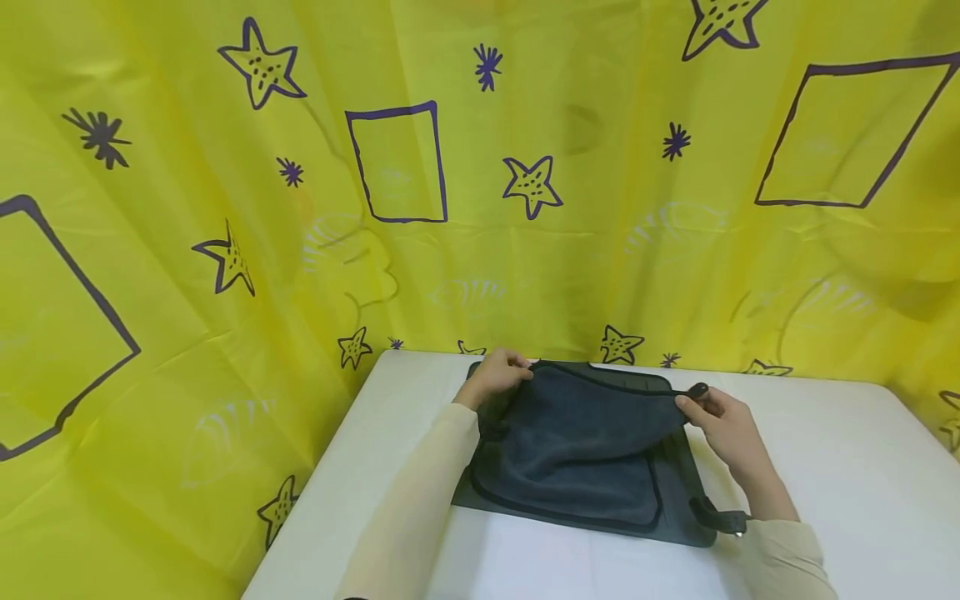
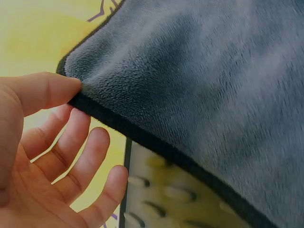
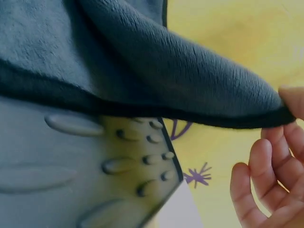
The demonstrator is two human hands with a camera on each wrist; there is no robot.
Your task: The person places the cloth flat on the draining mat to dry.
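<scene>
A dark grey plush cloth [image 1: 577, 442] with black edging is spread over a dark tray-like board [image 1: 686, 492] on the white table. My left hand [image 1: 502, 372] pinches the cloth's far left corner between thumb and forefinger; in the left wrist view the other fingers of that hand [image 2: 61, 156] fan out below the edge. At the far right corner my right hand [image 1: 723, 425] pinches the cloth too, and the right wrist view shows the corner between its thumb and fingers [image 3: 270, 166]. The cloth's near part lies on the board, while its far edge is lifted and sags into folds.
Raised oval bumps cover the board [image 3: 137, 175]. The white table [image 1: 840, 467] extends on both sides. A yellow curtain [image 1: 465, 250] with purple stars and frames hangs behind and along the left. Black straps [image 1: 720, 518] circle both wrists.
</scene>
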